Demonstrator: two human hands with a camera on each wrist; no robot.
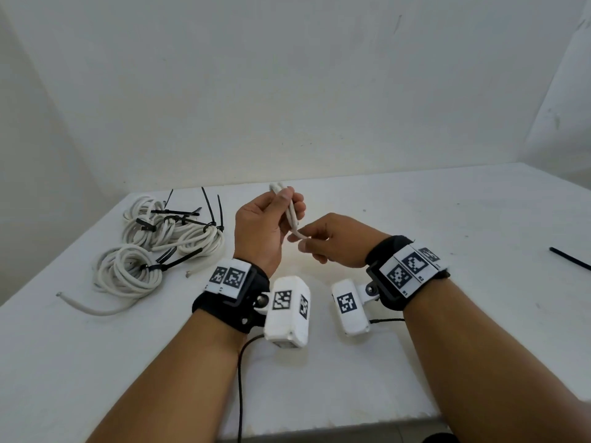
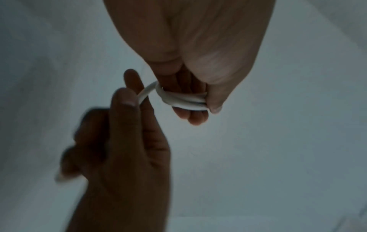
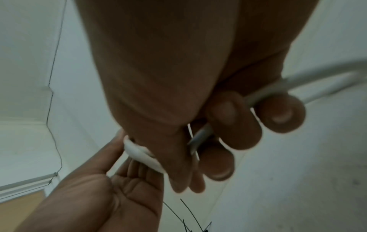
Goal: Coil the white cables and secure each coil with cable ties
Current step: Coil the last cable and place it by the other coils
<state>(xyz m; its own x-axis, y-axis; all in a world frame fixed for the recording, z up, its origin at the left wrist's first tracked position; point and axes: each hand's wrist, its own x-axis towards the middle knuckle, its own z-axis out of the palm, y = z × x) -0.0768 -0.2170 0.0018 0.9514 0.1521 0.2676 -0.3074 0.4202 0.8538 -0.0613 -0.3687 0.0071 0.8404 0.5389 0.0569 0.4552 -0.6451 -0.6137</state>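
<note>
Hands working above table point(image 1: 415, 219) centre: left hand point(image 1: 262, 231) is gripping a small folded bundle of white cable point(image 1: 289, 209), fingers curled round it, while right hand point(image 1: 332, 239) is pinching the cable's free end between thumb and fingers. Finished coils point(image 1: 160, 238) bound with black cable ties point(image 1: 211, 209) are lying at ten o'clock; a loose tie point(image 1: 571, 259) is sitting at three o'clock.

No readable words or brands; square coded markers on wrist bands point(image 1: 412, 266); tiny marker labels beneath them illegible.
</note>
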